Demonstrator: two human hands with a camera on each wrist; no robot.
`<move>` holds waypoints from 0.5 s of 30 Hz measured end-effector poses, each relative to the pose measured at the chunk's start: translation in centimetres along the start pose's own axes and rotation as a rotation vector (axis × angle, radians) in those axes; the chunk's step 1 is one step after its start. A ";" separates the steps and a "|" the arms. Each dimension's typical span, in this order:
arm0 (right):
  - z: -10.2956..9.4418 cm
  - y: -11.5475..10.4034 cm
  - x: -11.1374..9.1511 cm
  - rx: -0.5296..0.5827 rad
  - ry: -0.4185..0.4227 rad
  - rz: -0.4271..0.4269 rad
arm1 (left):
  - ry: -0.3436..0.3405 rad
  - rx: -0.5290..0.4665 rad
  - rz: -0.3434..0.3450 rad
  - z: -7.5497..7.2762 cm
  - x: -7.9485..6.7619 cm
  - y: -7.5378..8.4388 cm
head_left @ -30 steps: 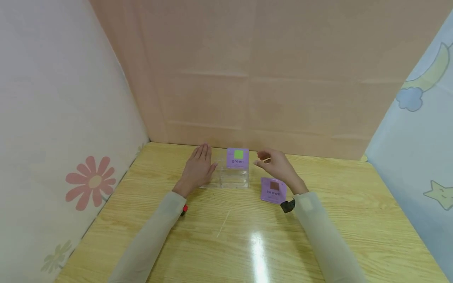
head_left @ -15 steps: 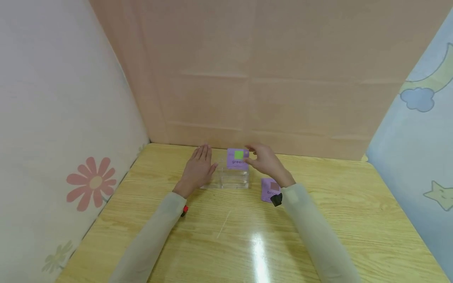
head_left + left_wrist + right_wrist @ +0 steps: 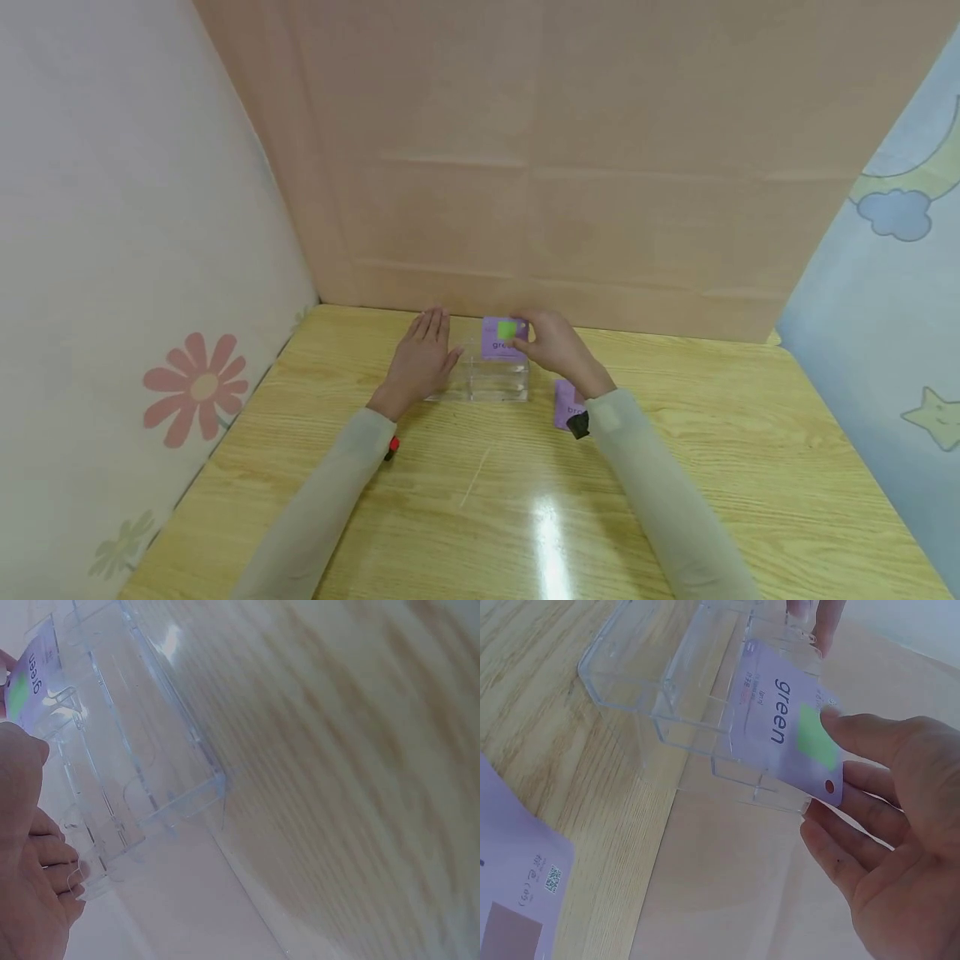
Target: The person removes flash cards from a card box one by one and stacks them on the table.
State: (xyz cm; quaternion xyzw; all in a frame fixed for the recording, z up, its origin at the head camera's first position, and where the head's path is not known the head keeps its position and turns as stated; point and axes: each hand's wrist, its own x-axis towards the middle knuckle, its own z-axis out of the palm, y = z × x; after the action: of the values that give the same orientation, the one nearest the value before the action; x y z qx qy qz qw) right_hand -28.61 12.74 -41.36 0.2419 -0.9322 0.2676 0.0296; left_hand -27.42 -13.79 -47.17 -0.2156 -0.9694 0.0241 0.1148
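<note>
A purple flashcard reading "green" (image 3: 492,329), with a bright green square, leans upright in the back right of a clear plastic tiered holder (image 3: 498,385). My right hand (image 3: 557,346) pinches the card's right edge; in the right wrist view the thumb (image 3: 862,735) lies on its front beside the green square and the fingers are behind. My left hand (image 3: 422,358) rests on the holder's left part with straight fingers, covering much of that side. In the left wrist view its fingers (image 3: 56,862) reach the holder's back edge.
A second purple card, "brown" (image 3: 564,407), lies on the wooden table (image 3: 420,500) right of the holder, partly hidden by the right wrist and its black strap piece (image 3: 578,426). A brown paper-like backdrop (image 3: 525,208) stands close behind the holder.
My right hand has moved left from beside the holder to the green card and now pinches its edge. The right forearm covers more of the brown card. The left hand stays put.
</note>
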 end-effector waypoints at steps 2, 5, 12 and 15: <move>0.0 0.0 -0.1 -0.005 0.011 -0.004 | 0.007 0.001 0.002 0.1 0.1 0.0; 0.1 0.1 -0.2 -0.010 0.032 -0.027 | 0.008 -0.007 0.002 0.2 0.2 0.0; 0.3 0.3 -0.5 0.006 0.049 -0.065 | 0.012 -0.002 0.000 0.3 0.1 -0.1; 0.2 0.4 -0.5 0.011 0.056 -0.064 | 0.016 -0.003 0.004 0.2 0.0 0.0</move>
State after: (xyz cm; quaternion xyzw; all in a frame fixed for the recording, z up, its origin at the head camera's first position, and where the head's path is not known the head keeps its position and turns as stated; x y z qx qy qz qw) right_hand -28.28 13.13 -41.84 0.2640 -0.9213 0.2785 0.0629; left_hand -27.49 -13.78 -47.34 -0.2180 -0.9681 0.0210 0.1221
